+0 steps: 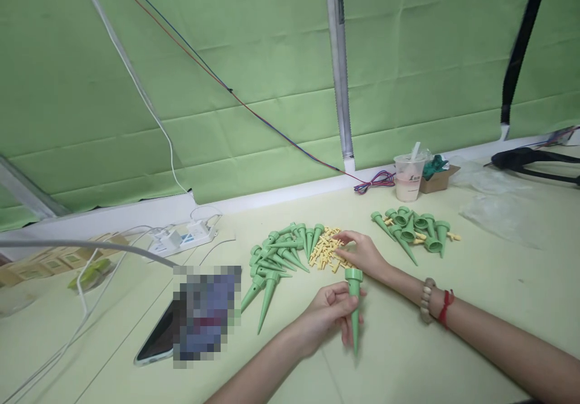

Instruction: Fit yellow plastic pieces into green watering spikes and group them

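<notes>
My left hand (333, 310) is closed around a green plastic watering spike (354, 307), its wide cap up and its point down. Over the right side of a pile of small yellow valve pieces (322, 252) is my right hand (360, 253). Its thumb and index finger are apart, with no piece visibly held between them. A heap of green spikes (276, 253) lies left of the yellow pile. Farther right, another group of green spikes (410, 226) lies together, some with yellow pieces fitted in their sides.
A phone (158, 334), partly blurred out, lies at the left near a power strip (181, 241) and loose white cables. Toward the back right are a drink cup (408, 177), a small cardboard box (437, 179), coiled wire (375, 182) and clear plastic bags (493, 214).
</notes>
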Motion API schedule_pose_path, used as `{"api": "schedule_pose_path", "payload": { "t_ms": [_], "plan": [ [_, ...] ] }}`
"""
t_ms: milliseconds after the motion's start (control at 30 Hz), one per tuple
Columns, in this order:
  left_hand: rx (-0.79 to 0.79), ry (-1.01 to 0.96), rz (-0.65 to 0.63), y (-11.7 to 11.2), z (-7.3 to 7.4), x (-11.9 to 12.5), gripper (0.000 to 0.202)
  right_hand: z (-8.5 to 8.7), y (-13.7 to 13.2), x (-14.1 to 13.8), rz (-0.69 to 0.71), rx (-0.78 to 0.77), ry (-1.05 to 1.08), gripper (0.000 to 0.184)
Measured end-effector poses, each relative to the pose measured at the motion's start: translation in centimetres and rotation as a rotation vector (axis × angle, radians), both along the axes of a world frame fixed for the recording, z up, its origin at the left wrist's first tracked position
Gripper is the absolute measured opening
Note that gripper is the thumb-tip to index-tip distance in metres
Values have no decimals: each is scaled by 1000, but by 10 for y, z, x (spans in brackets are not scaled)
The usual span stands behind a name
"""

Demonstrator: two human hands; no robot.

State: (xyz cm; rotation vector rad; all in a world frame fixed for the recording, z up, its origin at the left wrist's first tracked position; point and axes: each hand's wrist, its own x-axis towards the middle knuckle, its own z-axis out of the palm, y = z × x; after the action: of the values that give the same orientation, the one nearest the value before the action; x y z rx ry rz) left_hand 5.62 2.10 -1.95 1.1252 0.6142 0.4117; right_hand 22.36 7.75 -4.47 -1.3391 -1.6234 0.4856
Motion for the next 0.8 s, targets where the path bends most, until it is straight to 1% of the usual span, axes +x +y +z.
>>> {"api": "schedule_pose_path", "payload": {
  "t_ms": [133,300,400,467,533,700,800],
  "plan": [
    [-8,-24,6,2,-2,-1,52,-1,3,5,-14,-38,112,20],
    [-21,-33,18,3,-3,-3,48,-5,8,12,-21,-120,294,37],
    [-30,-31,40,3,-4,-2,49,-5,8,15,0,-133,327,41],
    [-23,-28,47,2,-4,-1,49,-5,7,15,22,-149,277,40],
    [-2,-25,37,2,-5,0,49,-6,7,16,41,-131,169,37],
    [44,-26,-39,5,-9,3,51,-10,10,15,53,96,-166,38],
    [60,-38,-76,7,-11,3,48,-8,7,10,76,104,-327,45]
  ]
}}
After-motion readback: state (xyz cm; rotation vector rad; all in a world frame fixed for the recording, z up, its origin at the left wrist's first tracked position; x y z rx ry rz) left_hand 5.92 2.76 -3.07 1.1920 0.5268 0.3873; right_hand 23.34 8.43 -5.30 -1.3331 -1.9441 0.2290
